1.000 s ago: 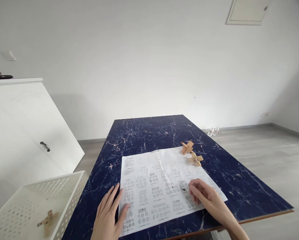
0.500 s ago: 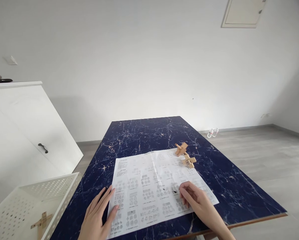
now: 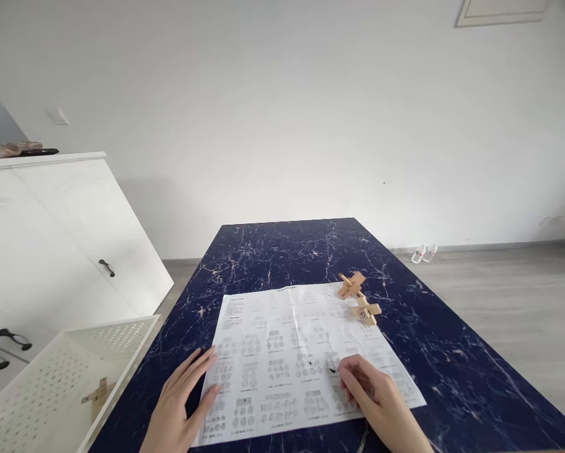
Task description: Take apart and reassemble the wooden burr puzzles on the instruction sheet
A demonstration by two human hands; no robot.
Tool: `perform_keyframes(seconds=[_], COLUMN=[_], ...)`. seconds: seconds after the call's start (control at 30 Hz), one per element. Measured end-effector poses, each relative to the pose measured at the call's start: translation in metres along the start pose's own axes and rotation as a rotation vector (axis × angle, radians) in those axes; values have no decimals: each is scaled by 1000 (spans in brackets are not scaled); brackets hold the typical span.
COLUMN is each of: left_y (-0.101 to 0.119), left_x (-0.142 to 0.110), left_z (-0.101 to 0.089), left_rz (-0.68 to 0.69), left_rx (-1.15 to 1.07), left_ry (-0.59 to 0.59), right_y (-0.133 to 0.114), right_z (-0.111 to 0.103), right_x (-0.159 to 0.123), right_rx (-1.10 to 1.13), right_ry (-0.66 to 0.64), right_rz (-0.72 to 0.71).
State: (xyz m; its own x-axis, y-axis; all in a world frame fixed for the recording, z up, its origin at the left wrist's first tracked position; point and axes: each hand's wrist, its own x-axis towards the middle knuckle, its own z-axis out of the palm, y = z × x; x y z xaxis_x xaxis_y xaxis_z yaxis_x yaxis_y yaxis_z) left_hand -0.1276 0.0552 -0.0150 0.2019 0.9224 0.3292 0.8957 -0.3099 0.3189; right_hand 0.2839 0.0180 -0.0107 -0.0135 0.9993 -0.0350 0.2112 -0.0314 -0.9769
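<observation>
A large white sheet of printed diagrams [image 3: 282, 340] lies spread on the dark blue marbled table [image 3: 287, 251]. My left hand [image 3: 176, 399] rests flat at the sheet's left edge, fingers stretched out and thumb on the paper. Over the lower right of the sheet, my right hand [image 3: 370, 390] is closed with its fingers curled; whatever they may hold is hidden. Close to its fingertips is a small dark spot on the paper. Two interlocking wooden puzzles [image 3: 352, 285] [image 3: 366, 311] sit on the sheet's upper right corner.
To the left of the table is a white perforated basket [image 3: 117, 324] with a wooden cross-shaped piece [image 3: 98, 395] inside. Behind it stands a white cabinet [image 3: 75, 233] with dark handles. Two clear bottles [image 3: 424, 253] are on the floor by the wall.
The view has turned slightly left, so the cabinet and basket show more. Both hands keep about the same places on the sheet. The wooden puzzles have not moved on it.
</observation>
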Motion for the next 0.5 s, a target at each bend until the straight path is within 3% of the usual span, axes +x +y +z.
perform_keyframes(seconds=[0.27,0.5], left_y=[9,29], left_x=[5,59], left_z=[-8,-2], left_rz=[-76,-50], left_rx=[-30,-109], left_ry=[6,-78], right_y=[-1,-5], right_z=[2,-1], right_x=[1,2], right_rx=[-9,-29], right_ry=[7,-2], right_rz=[31,24])
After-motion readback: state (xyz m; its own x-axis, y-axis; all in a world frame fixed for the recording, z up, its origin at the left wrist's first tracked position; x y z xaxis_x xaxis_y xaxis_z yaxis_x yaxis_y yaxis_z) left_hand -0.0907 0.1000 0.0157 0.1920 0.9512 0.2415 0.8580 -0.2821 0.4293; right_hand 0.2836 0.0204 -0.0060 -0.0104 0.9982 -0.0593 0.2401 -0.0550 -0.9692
